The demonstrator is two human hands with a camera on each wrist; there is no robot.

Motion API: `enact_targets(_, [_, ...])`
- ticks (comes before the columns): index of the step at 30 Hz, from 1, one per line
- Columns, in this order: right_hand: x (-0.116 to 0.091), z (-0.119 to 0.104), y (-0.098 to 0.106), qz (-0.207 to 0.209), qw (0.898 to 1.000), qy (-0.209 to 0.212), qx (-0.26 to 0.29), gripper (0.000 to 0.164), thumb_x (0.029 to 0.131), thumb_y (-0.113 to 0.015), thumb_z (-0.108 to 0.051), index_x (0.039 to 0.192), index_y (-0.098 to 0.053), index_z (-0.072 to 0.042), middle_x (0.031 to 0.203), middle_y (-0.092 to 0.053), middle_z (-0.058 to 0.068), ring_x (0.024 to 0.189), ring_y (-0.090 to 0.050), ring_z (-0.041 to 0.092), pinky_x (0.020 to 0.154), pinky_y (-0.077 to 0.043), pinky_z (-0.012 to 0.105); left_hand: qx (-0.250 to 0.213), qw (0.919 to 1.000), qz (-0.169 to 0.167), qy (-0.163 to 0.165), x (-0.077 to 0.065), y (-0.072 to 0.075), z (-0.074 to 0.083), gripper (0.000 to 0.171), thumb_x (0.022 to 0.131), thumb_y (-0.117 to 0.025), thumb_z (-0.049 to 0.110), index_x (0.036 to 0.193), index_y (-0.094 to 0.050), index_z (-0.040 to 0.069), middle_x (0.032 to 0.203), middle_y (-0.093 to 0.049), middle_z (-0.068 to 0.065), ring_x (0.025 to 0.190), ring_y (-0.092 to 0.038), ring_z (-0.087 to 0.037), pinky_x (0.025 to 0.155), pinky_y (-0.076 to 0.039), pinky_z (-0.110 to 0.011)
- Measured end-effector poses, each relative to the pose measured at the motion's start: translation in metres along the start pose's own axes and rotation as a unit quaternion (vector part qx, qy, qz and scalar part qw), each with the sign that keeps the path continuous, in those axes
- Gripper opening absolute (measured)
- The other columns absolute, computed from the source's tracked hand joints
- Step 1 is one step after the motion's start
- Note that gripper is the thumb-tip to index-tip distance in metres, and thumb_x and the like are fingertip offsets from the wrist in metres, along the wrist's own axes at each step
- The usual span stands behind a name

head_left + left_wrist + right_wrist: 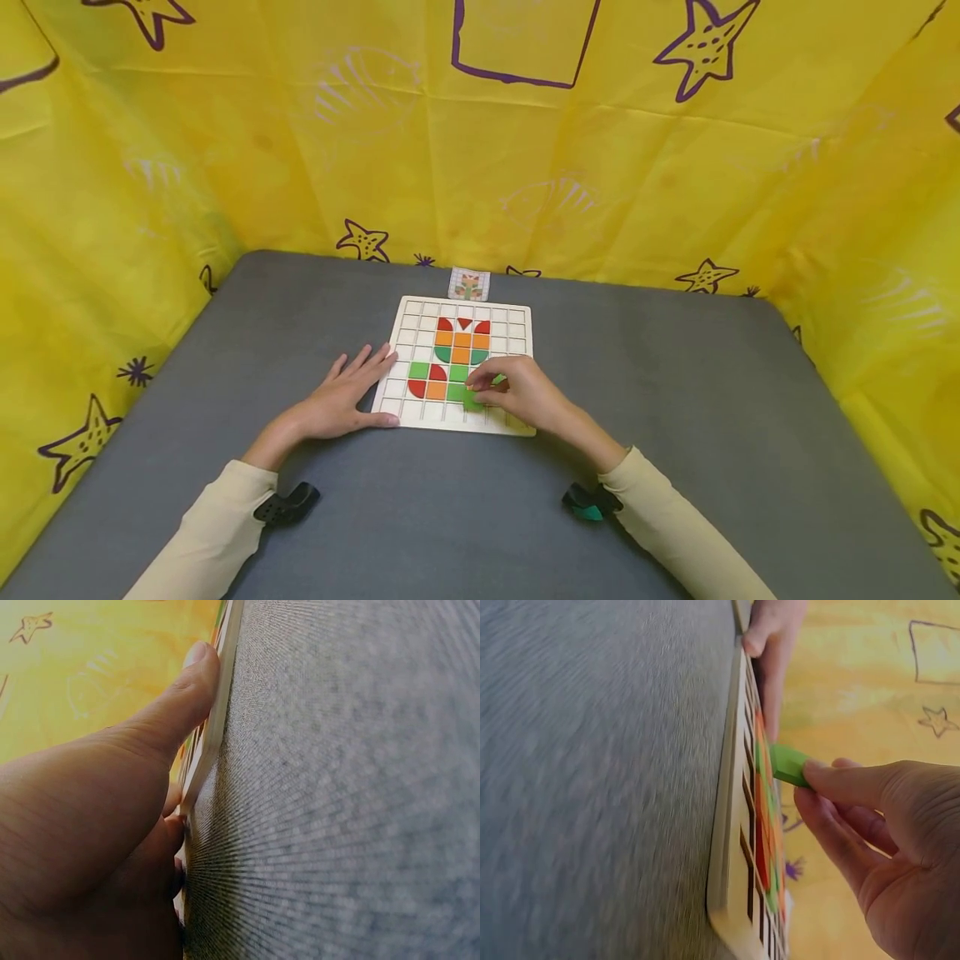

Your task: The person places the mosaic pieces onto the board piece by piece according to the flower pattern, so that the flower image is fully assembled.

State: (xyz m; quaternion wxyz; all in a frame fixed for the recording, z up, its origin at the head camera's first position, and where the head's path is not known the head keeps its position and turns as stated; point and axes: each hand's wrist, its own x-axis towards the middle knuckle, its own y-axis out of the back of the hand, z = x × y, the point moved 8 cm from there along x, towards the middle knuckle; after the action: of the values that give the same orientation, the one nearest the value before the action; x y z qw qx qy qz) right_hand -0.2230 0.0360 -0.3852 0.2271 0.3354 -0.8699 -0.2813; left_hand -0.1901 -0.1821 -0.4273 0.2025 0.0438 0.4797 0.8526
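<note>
A pale wooden grid board lies on the grey table, with red, orange and green tiles set in several of its cells. My right hand is over the board's lower right part. Its thumb and fingertips pinch a green tile, tilted close over the cells. My left hand lies spread at the board's left edge, fingertips and thumb touching its rim. In the left wrist view the thumb rests along the board's edge. The right hand hides some cells.
A small pattern card with a coloured picture on a grid lies just behind the board. The grey table extends to both sides. A yellow cloth with starfish and fish drawings hangs around the back and sides.
</note>
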Motion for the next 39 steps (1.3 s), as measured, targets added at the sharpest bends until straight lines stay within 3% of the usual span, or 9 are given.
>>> enact_targets(14, [0.006,-0.01,-0.029,-0.034,0.997,0.014,-0.067,0.015,0.082,-0.078,-0.003,0.097,-0.075,-0.004,0.088,-0.072,0.002,0.079,-0.064,0.007,0.075,-0.053,0.02,-0.007,0.9999,0.006,-0.007,0.001,-0.003,0.005,0.099,0.083,-0.072,0.054,0.155,-0.025,0.004,0.162,-0.016,-0.019,0.147,-0.005,-0.045,0.113,0.002,-0.064])
enact_targets(30, [0.007,-0.008,-0.033,-0.051,0.994,0.0,-0.093,0.016,0.083,-0.077,-0.004,0.099,-0.075,-0.006,0.087,-0.072,0.0,0.077,-0.062,0.006,0.074,-0.052,0.019,-0.005,0.9999,0.002,-0.009,0.002,-0.004,0.003,0.1,0.083,-0.071,0.056,0.155,-0.025,0.005,0.162,-0.015,-0.018,0.147,-0.005,-0.046,0.113,0.002,-0.065])
enact_targets(39, [-0.001,-0.012,-0.016,-0.049,0.992,0.042,-0.111,0.015,0.088,-0.075,-0.015,0.101,-0.074,-0.008,0.094,-0.071,-0.003,0.085,-0.062,0.01,0.079,-0.052,0.024,0.01,0.9999,-0.009,-0.003,0.003,0.004,0.005,0.102,0.081,-0.072,0.056,0.155,-0.024,0.004,0.162,-0.016,-0.018,0.147,-0.007,-0.045,0.114,0.0,-0.064])
